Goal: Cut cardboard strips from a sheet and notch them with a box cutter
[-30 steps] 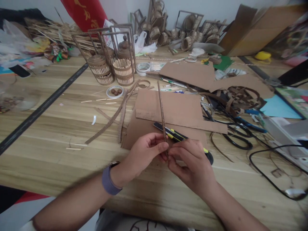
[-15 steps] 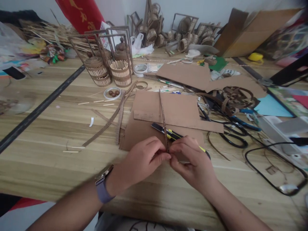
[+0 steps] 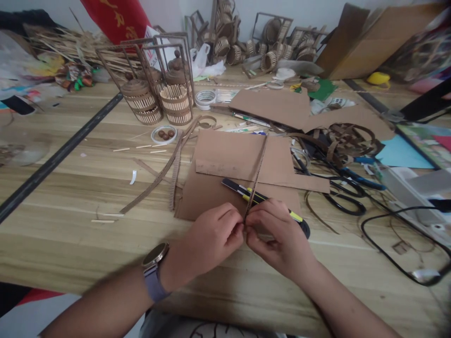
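A thin cardboard strip [image 3: 258, 171] stands out from between my fingertips, its far end leaning to the right over the cardboard sheets. My left hand [image 3: 219, 233] pinches its near end, thumb and forefinger together. Close beside it, my right hand [image 3: 282, 231] pinches the same end; the fingertips of both hands almost meet. Beneath the strip lies a black and yellow utility knife [image 3: 259, 197], its handle partly behind my right hand. The knife rests on a flat cardboard sheet [image 3: 207, 197], with a long cardboard piece [image 3: 299, 182] just beyond it.
Lantern-like cardboard and stick models [image 3: 176, 101] stand at the back left. A tape roll [image 3: 164, 134] surrounds several brown beads. Black-handled scissors [image 3: 345, 202], a cable [image 3: 366, 234] and coiled cardboard strips [image 3: 348, 143] lie to the right. A cardboard box [image 3: 373, 44] stands at the back.
The strip's far end has swung to the right. Both hands still pinch its near end, and the left hand's fingers have curled in more.
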The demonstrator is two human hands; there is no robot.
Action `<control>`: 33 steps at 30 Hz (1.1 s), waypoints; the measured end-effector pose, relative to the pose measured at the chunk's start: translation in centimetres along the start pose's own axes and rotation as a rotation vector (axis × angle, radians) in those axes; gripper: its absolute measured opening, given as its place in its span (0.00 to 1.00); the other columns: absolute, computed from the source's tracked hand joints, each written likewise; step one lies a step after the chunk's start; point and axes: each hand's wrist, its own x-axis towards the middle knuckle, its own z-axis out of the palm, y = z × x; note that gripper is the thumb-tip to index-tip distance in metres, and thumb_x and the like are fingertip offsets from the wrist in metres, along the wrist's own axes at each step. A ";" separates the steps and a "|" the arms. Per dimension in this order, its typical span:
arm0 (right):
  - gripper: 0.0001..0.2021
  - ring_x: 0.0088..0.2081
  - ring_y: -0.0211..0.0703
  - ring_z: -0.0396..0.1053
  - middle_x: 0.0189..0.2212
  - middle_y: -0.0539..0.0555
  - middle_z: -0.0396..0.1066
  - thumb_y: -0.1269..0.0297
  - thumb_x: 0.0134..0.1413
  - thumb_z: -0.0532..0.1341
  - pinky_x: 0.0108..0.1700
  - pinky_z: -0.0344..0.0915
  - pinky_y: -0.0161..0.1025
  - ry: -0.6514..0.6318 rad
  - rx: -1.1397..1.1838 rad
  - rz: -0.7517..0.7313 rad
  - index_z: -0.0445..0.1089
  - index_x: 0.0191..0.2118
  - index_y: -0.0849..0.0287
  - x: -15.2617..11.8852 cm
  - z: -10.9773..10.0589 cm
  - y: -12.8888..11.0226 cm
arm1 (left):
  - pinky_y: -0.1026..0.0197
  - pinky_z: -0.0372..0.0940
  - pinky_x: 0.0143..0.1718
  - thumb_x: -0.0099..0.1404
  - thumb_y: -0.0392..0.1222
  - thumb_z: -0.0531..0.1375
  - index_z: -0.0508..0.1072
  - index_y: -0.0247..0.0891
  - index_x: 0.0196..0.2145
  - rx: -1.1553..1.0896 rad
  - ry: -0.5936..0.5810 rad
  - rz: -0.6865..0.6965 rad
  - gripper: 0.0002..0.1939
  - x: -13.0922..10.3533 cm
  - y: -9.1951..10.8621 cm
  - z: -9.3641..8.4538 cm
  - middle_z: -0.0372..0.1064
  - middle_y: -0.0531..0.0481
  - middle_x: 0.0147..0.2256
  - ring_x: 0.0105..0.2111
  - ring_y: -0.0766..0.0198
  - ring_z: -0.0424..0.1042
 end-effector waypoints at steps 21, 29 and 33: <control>0.08 0.28 0.38 0.67 0.25 0.48 0.68 0.76 0.54 0.57 0.30 0.64 0.36 -0.169 0.256 0.116 0.64 0.30 0.55 0.9 -3.0 1.3 | 0.69 0.64 0.32 0.66 0.35 0.56 0.69 0.37 0.30 -0.560 0.031 -0.187 0.07 0.6 -0.3 -0.9 0.70 0.51 0.34 0.33 0.69 0.70; 0.08 0.28 0.37 0.66 0.25 0.48 0.67 0.70 0.60 0.61 0.27 0.63 0.34 -0.104 0.060 -0.016 0.65 0.30 0.55 0.4 -2.6 1.2 | 0.70 0.58 0.25 0.65 0.37 0.55 0.69 0.37 0.29 -0.558 -0.034 -0.370 0.07 0.7 -0.2 -0.8 0.66 0.54 0.29 0.28 0.69 0.65; 0.09 0.40 0.41 0.74 0.40 0.56 0.73 0.70 0.62 0.61 0.38 0.72 0.37 -0.008 -0.093 -0.042 0.73 0.46 0.54 0.0 -2.1 1.3 | 0.70 0.58 0.25 0.65 0.38 0.55 0.69 0.37 0.29 -0.555 -0.046 -0.344 0.07 0.7 -0.1 -0.8 0.65 0.54 0.28 0.28 0.69 0.65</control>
